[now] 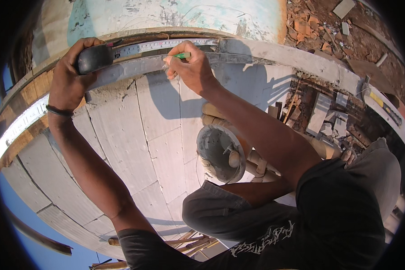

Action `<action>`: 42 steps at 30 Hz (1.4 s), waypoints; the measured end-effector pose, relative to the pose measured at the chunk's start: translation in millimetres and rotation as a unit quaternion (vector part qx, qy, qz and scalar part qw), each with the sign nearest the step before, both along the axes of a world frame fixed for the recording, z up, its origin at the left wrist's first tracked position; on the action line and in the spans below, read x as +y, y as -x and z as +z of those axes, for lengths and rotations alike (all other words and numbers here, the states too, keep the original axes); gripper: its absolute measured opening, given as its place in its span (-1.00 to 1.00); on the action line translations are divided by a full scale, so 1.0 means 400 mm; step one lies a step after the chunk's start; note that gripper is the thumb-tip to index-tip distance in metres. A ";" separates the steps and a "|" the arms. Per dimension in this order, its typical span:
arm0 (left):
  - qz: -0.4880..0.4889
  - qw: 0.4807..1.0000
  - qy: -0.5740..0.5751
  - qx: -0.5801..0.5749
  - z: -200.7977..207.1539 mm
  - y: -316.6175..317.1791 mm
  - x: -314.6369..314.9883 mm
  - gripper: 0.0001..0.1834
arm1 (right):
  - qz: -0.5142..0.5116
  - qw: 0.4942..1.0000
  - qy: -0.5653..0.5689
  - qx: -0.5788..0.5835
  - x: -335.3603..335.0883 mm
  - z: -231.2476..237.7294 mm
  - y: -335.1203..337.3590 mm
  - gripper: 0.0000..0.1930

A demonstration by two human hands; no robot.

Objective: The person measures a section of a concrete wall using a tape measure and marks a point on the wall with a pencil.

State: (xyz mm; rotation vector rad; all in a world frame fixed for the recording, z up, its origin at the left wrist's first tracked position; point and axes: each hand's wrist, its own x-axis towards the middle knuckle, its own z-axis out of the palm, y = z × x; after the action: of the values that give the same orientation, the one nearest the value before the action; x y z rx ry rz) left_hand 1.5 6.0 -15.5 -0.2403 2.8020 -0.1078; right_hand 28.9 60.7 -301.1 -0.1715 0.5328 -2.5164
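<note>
My left hand (71, 74) is wrapped round a black tape measure (94, 58) at the upper left, on top of the wall. The white tape blade (155, 45) is pulled out to the right along the wall's top edge. Beyond the middle of the blade, my right hand (195, 69) pinches a green pencil or marker (182, 56) just below the blade's edge. Its tip is hidden by my fingers. Below both hands drops the pale block wall (162, 144), with my right hand's shadow falling across it.
A mortar-stained bucket (207, 157) with a wooden-handled tool (234, 158) inside stands beside my knee, by bamboo poles (321, 146). Broken bricks and rubble (303, 27) lie at the upper right. A bright metallic strip (24, 121) runs along the wall top at left.
</note>
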 end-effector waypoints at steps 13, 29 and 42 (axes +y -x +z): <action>-0.020 0.999 -0.040 0.014 0.007 -0.016 -0.018 -0.49 | -0.002 0.998 -0.036 0.055 -0.012 0.001 -0.007 -0.79; -0.018 1.000 -0.020 0.008 0.013 -0.017 -0.027 -0.47 | -0.009 0.997 -0.049 0.065 -0.003 0.007 -0.006 -0.79; -0.008 1.000 -0.022 0.014 0.007 -0.017 -0.024 -0.46 | -0.011 0.994 -0.057 0.095 -0.004 -0.006 0.002 -0.80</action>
State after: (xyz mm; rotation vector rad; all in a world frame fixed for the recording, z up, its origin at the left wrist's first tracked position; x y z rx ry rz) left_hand 8.3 -3.6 -12.8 -0.2117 2.8309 -0.0477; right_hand 28.0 59.3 -303.6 -0.3673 0.7561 -2.4976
